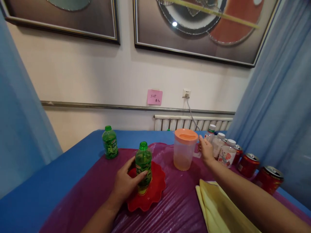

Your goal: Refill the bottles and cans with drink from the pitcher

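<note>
My left hand (125,181) is wrapped round a green plastic bottle (143,161), its thumb across the label. That bottle has no cap and stands upright over a red scalloped plate (156,189), where a little liquid shows around its base. My right hand (206,149) has its fingers curled round the handle of a clear plastic pitcher (183,155), which rests on the purple sheet. The pitcher carries an orange lid (186,135) and has some liquid low inside. To the left stands a second green bottle (110,144) with its cap on.
White-capped bottles (227,153) and red cans (248,165) line the right side. A folded yellow cloth (218,204) lies under my right forearm. Purple plastic sheeting (92,191) covers part of the blue table (31,189). Blue curtains (274,97) hang on both sides.
</note>
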Available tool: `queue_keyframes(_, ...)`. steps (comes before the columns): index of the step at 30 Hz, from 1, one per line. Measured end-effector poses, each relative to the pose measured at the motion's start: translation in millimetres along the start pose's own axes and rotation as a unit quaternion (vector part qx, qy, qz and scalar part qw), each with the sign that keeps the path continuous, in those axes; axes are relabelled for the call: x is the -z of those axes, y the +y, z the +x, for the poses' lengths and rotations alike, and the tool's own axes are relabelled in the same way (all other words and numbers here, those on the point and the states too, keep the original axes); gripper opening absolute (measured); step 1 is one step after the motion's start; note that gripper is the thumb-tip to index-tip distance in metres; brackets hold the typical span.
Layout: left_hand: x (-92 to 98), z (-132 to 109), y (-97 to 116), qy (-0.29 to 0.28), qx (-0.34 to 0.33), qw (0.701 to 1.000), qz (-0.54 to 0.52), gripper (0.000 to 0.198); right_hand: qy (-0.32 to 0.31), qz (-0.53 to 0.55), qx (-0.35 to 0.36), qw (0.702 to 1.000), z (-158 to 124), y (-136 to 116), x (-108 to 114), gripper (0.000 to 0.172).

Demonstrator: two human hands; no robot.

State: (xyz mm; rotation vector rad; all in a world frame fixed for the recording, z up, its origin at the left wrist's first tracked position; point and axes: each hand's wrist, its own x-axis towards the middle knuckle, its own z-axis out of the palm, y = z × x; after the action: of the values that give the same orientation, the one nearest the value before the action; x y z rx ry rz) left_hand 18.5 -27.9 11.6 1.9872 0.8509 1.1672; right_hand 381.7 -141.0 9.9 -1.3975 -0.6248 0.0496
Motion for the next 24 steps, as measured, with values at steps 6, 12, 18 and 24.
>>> queue_keyframes(6, -1.0, 0, 1, 0.005, 0.019, 1.0, 0.005, 0.073, 0.101, -0.003, 0.017, 0.995, -12, -6, 30, 0.053)
queue_keyframes(12, -2.2, 1, 2, 0.053, 0.03, 0.997, -0.051, 0.071, 0.018, -0.01, 0.121, 0.992, -84, -32, 34, 0.036)
queue_keyframes(18, 2.9, 6, 6, 0.112, 0.041, 0.986, -0.112, 0.071, -0.267, -0.066, 0.184, 0.944, -175, -41, 14, 0.016)
queue_keyframes(24, 5.0, 6, 6, 0.079, 0.054, 0.989, -0.113, 0.07, -0.358, -0.091, 0.143, 0.918, -185, -38, 2, 0.033)
